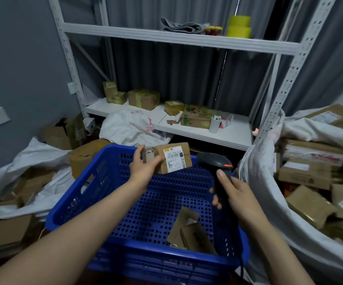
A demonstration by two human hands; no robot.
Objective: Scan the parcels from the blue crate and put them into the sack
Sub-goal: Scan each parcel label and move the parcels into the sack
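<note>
Blue crate point(113, 194) holds two cardboard parcels point(189, 229).

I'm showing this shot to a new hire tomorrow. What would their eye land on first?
The bright blue crate fills the centre, nearly empty, with brown parcels lying in its near right corner. Above its far rim the left hand holds a labelled parcel beside the black scanner gripped by the right hand. At right, a white sack is heaped with cardboard parcels.
</note>
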